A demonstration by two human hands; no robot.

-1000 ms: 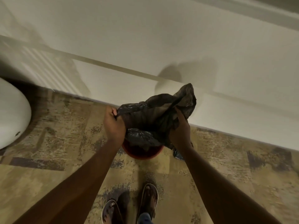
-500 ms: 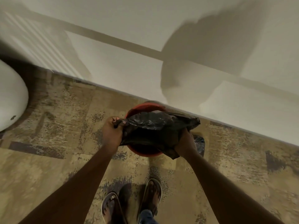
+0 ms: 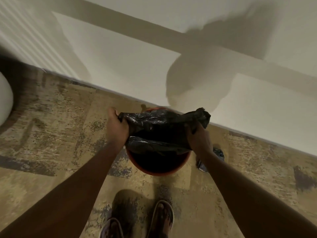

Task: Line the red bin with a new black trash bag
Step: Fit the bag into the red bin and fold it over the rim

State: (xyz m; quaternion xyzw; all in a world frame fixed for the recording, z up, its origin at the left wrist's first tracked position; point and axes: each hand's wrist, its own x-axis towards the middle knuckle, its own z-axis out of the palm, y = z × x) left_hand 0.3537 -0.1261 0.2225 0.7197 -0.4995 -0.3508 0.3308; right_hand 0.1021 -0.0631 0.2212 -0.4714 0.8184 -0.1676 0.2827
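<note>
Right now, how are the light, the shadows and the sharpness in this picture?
Head view: dim warm light; large soft shadows fall on the wall; the red bin is dark inside; the black trash bag shows small glints; slight blur at the right hand; wide-angle lens bends the baseboard.

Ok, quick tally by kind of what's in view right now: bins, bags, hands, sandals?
Bins: 1, the red bin on the floor by the wall.
Bags: 2, the black trash bag held over the bin, and a dark crumpled bag on the floor beside it.
Hands: 2, left hand and right hand, both gripping the trash bag.
Sandals: 2, left sandal and right sandal.
Total: 7
</note>
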